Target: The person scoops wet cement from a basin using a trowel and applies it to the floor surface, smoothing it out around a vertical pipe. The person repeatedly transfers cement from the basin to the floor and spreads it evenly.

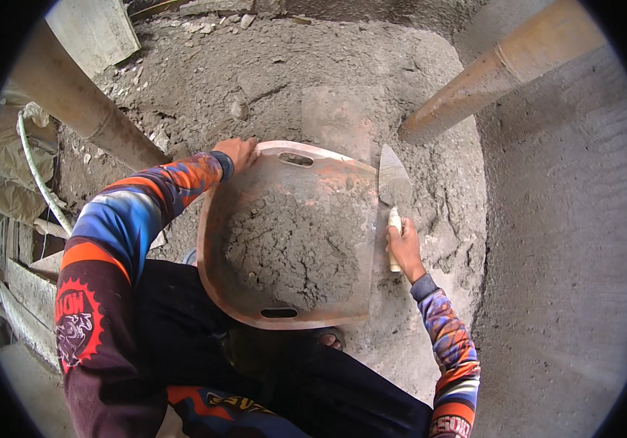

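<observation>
A shallow, reddish mortar pan [209, 270] stands in front of me, its raised rim curving round the left side and its straight right edge low. Grey wet mortar [291, 244] lies heaped inside it. At the pan's far left corner, my left hand [237, 153] is closed on the rim; its fingertips are partly hidden. My right hand [405, 250] is wrapped round the pale handle of a pointed trowel [394, 177], just right of the pan. The trowel's blade points away from me, beside the pan's right edge, with some grey mortar on it.
Bamboo poles stand at the far left [94, 109] and far right [503, 69]. Rough mortar [350, 55] covers the ground beyond the pan. A smooth grey wall or slab [569, 219] lies to the right. Boards [28, 306] and a pale hose [36, 171] are at left.
</observation>
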Action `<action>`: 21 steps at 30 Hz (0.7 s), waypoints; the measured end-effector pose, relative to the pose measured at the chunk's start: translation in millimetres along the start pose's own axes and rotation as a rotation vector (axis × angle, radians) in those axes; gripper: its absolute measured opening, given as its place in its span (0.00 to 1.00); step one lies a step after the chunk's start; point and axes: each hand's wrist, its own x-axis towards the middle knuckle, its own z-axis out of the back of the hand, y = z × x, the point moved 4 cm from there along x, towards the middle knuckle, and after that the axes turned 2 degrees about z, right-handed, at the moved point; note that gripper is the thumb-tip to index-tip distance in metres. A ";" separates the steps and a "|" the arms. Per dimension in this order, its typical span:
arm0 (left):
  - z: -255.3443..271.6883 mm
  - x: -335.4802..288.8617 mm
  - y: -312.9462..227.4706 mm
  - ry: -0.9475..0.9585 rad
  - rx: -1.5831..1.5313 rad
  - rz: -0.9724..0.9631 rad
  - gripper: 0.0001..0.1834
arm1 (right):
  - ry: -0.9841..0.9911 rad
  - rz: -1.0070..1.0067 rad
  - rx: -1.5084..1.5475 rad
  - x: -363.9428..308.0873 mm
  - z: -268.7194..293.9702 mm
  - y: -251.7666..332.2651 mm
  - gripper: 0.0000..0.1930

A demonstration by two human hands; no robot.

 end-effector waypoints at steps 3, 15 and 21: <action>1.1 -0.6 0.1 -0.002 0.002 0.001 0.19 | 0.004 0.041 0.029 1.8 -4.2 6.6 0.09; 3.5 -2.9 1.3 0.001 -0.031 -0.012 0.19 | 0.049 0.250 -0.267 -1.1 -22.6 63.4 0.19; 1.4 -0.1 -0.5 -0.008 -0.048 -0.018 0.19 | 0.117 0.149 0.040 13.6 -31.5 33.2 0.16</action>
